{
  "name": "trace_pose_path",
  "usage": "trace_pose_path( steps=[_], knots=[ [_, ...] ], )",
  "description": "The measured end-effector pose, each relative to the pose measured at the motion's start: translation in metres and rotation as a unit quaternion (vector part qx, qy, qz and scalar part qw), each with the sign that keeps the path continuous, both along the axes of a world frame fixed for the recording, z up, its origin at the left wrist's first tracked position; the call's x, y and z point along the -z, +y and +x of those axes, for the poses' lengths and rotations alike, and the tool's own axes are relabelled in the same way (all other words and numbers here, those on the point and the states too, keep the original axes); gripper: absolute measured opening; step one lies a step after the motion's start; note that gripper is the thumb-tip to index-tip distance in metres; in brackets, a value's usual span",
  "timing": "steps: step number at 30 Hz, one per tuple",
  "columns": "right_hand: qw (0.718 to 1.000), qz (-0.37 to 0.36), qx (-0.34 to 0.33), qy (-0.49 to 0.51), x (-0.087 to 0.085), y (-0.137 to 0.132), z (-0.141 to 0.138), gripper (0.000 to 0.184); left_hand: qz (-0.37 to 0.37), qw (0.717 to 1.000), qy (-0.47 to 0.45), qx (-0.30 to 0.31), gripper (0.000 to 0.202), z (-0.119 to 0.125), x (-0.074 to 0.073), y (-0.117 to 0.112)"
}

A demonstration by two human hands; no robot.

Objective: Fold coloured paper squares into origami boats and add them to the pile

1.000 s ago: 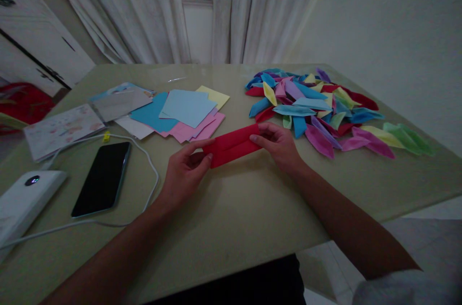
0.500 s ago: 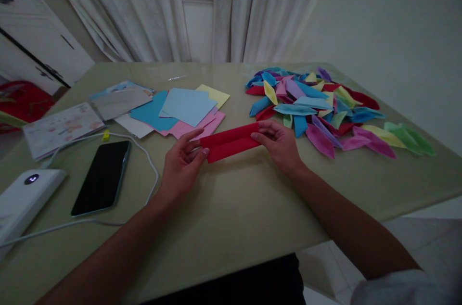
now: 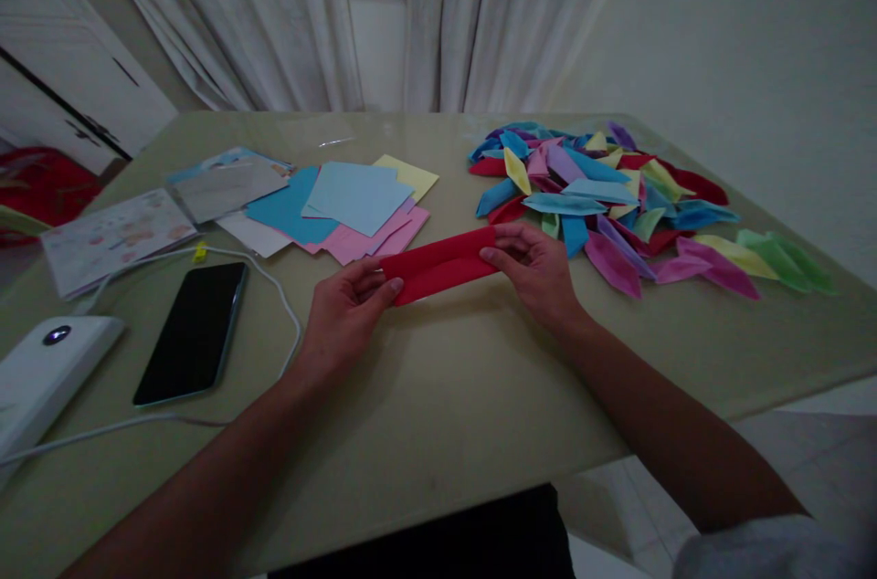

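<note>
A folded strip of red paper (image 3: pixel 439 267) is stretched between my two hands, just above the table, with a crease running along its length. My left hand (image 3: pixel 351 300) pinches its left end between thumb and fingers. At the other end, my right hand (image 3: pixel 538 273) grips the paper with the thumb on the near face and the fingers behind. Beyond my left hand lie flat sheets of coloured paper (image 3: pixel 360 195) in blue, pink and yellow. Past my right hand is a heap of folded paper pieces (image 3: pixel 599 191) in many colours.
On the left of the table (image 3: pixel 438 433) lie a black phone (image 3: pixel 194 332), a white power bank (image 3: pixel 51 378) and a looped white cable (image 3: pixel 291 314). A printed card (image 3: pixel 120 241) and a clear packet (image 3: pixel 229 186) rest farther back. Curtains (image 3: pixel 274 22) hang behind.
My left fingers have curled in closer against the strip's end. The strip stays held at both ends, and the view has shifted slightly.
</note>
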State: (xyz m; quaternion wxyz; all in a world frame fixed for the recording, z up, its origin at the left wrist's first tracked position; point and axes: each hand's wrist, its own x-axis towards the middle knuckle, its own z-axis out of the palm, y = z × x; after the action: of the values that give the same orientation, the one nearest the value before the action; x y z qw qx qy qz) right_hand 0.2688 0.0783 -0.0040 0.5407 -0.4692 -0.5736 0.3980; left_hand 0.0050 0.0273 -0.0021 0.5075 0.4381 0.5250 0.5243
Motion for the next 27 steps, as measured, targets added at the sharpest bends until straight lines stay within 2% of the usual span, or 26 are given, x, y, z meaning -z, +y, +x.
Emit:
trace_pose_path(
  steps=[5, 12, 21, 27],
  knots=[
    [1.000, 0.010, 0.010, -0.012, 0.001, 0.000, -0.001, 0.035, 0.005, 1.000, 0.027, -0.003, 0.042, -0.002, -0.003, 0.001],
    [1.000, 0.016, 0.001, -0.017, -0.003, -0.001, -0.001, 0.037, 0.006, 0.998, 0.045, 0.045, 0.031, -0.004, -0.004, 0.002],
    [0.999, 0.030, -0.006, -0.035, -0.011, -0.006, -0.003, 0.037, 0.066, 0.994, 0.080, 0.045, 0.029, -0.004, -0.008, 0.003],
    [1.000, -0.005, -0.017, 0.024, -0.011, -0.003, 0.000, 0.040, 0.032, 0.998, 0.033, 0.036, 0.031, -0.001, -0.006, 0.000]
  ],
)
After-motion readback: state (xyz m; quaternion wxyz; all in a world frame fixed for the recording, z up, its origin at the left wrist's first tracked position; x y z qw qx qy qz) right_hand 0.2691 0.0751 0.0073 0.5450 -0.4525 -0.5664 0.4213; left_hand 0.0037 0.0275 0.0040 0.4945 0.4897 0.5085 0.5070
